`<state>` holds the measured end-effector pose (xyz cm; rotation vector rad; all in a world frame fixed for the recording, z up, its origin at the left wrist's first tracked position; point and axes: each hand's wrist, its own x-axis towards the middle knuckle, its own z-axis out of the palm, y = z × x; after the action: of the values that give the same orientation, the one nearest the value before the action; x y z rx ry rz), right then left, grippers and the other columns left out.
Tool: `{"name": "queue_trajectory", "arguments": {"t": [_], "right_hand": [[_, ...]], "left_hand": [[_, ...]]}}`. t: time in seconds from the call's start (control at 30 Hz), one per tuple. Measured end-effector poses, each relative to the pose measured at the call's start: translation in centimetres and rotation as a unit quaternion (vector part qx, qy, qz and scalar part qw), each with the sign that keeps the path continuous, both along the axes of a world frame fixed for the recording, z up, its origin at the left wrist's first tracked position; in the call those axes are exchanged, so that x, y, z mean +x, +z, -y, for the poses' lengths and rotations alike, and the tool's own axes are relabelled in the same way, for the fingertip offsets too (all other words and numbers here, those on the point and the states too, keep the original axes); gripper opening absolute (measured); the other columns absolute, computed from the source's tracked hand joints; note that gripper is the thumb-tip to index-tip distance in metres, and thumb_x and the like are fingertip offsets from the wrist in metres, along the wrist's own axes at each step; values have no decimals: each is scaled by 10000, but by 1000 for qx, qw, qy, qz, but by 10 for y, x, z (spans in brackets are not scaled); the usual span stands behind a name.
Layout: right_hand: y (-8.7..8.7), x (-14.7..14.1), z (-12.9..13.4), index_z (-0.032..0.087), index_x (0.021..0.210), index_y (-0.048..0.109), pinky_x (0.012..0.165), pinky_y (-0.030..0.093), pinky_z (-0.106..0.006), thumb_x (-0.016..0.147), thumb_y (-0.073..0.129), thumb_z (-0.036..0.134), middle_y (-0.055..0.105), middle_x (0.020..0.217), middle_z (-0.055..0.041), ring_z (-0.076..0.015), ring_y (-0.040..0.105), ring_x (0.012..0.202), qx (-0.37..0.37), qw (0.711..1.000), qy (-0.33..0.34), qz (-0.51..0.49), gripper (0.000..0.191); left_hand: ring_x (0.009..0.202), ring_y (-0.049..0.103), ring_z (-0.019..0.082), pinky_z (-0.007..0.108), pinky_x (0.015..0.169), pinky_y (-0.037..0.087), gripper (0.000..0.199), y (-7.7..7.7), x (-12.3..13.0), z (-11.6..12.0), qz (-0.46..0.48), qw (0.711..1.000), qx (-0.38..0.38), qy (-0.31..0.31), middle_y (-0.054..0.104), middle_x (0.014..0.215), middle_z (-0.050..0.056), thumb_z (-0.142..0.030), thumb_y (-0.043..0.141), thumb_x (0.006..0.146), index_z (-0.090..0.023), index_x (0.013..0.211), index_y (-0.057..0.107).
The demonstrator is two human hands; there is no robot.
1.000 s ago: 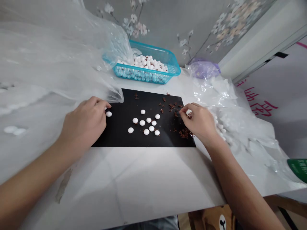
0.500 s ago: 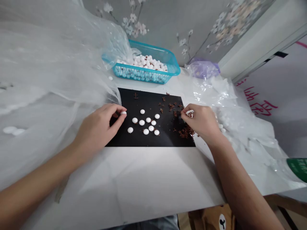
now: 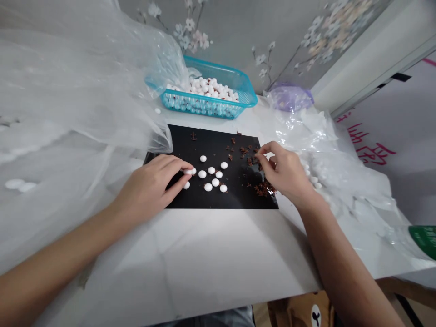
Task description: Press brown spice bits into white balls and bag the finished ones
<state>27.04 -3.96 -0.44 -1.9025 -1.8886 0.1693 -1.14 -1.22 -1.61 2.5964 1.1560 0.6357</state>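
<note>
My left hand [image 3: 155, 184] pinches a white ball [image 3: 187, 171] between thumb and fingertips, right beside another white ball [image 3: 193, 171] on the black mat [image 3: 238, 200]. Several more white balls [image 3: 202, 174] lie in a loose group at the mat's middle, some with small brown pieces at their edges. At the mat's right edge, the thumb and forefinger of my right hand [image 3: 284, 170] are closed near the small brown pieces [image 3: 250, 161]; what they hold is too small to make out. A larger heap of brown pieces [image 3: 264, 188] lies just below that hand.
Behind the mat stands a blue basket [image 3: 250, 97] filled with white balls and brown bits. Clear plastic sheeting [image 3: 85, 81] covers the left side. Plastic bags [image 3: 354, 177] and loose white balls lie at the right, near a bottle with a green label [image 3: 424, 240].
My left hand has moved right with its ball, up to the balls on the mat. My right hand has shifted slightly, and its finger pose has changed.
</note>
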Motion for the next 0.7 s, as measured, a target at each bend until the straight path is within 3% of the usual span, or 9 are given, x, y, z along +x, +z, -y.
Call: {"name": "queue_trajectory", "arguments": {"t": [0.2,0.53,0.7], "right_hand": [[-6,-18,3,184,814,541,425,322,-206,846,531,341,563,731,13,-47,401,434,-21,972,44,-231,160],[-7,-43,14,188,853,538,414,391,-205,850,555,384,673,878,-12,-26,478,385,-57,917,96,-383,197],[-8,-40,11,176,859,598,409,393,-206,825,596,404,687,856,-24,-22,450,379,-95,866,84,-484,231]], "left_hand": [[1016,549,205,309,854,428,227,-2,2,0,16,998,-52,-2,658,992,44,-323,435,898,-197,992,599],[965,559,183,292,869,425,179,-3,4,3,80,991,-104,28,651,983,26,-337,522,852,-217,959,602],[951,567,178,306,898,422,161,1,5,5,110,989,-93,42,654,962,18,-330,529,850,-227,944,609]]}}
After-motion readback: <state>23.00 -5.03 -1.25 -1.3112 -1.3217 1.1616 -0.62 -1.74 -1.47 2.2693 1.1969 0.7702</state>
